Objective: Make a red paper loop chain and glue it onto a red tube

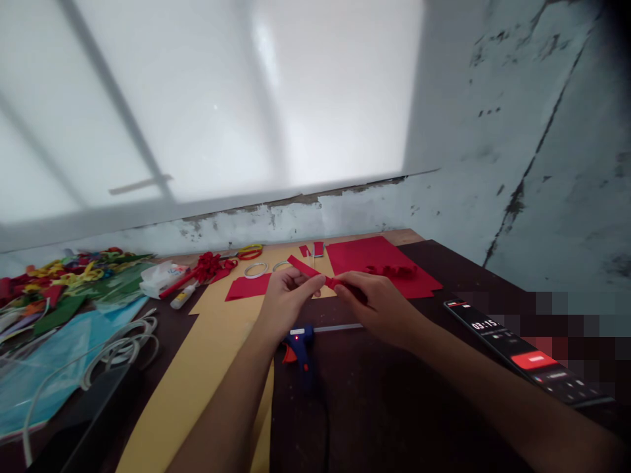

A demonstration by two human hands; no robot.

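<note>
Between my two hands a narrow red strip (304, 266) is pinched above the table. My left hand (292, 289) has its thumb and fingers closed on the strip's middle, and the free end points up and to the left. My right hand (367, 299) pinches the other end, which is partly hidden by the fingers. Just below my hands lies a blue glue gun (300, 341) with an orange trigger, a small red light and a clear stick. Behind my hands are red sheets (365, 253) and a crumpled red strip (394, 270).
Yellow paper (197, 381) runs along the left of the dark table (374, 407). Farther left are scissors (250, 251), a glue bottle (182, 297), red flowers (210, 266), a coiled white cable (116, 348) and colourful scraps (83, 269). A phone (522, 351) lies at the right.
</note>
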